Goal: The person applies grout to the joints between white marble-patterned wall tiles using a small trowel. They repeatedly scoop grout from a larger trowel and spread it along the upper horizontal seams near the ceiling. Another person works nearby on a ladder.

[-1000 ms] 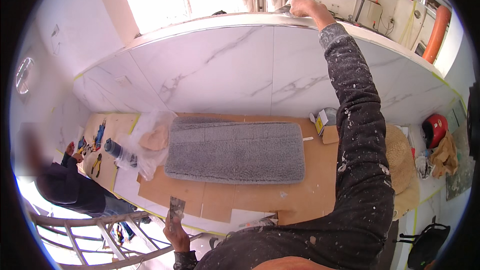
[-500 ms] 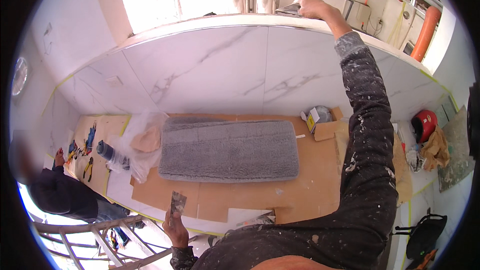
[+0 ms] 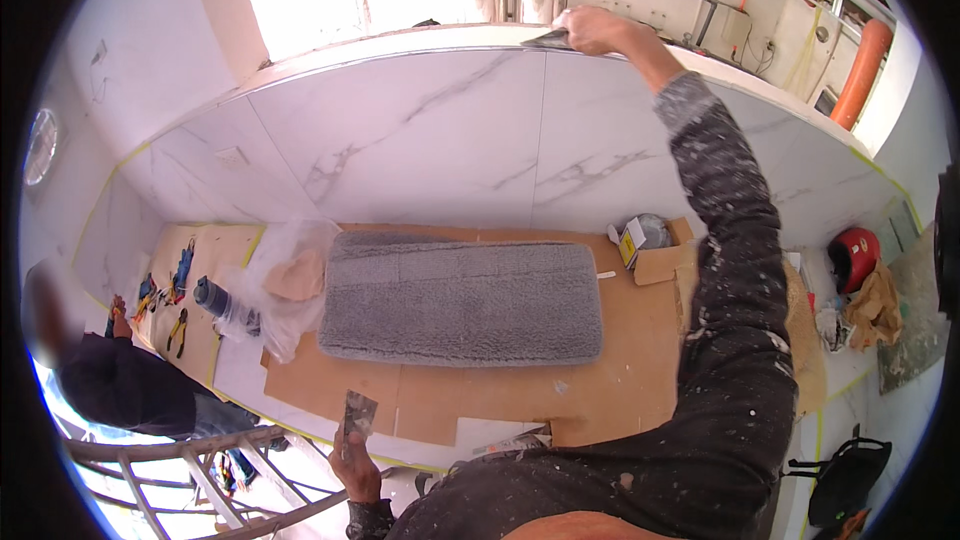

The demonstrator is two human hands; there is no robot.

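Observation:
My right hand reaches far out to the top of the marble-look panel wall. It is closed on a putty knife, whose dark blade lies against the white ledge along the wall's upper edge. Low in the view, my left hand grips a second putty knife, blade upward, with smears on the metal. That blade stands in front of the brown cardboard, and I cannot tell whether the two touch.
A grey plush mat lies on the cardboard. At left are pliers, a dark bottle, a ladder and another person. An open box, a red helmet and a black backpack are at right.
My right hand has moved left along the ledge with its putty knife. My left hand and its knife have barely shifted.

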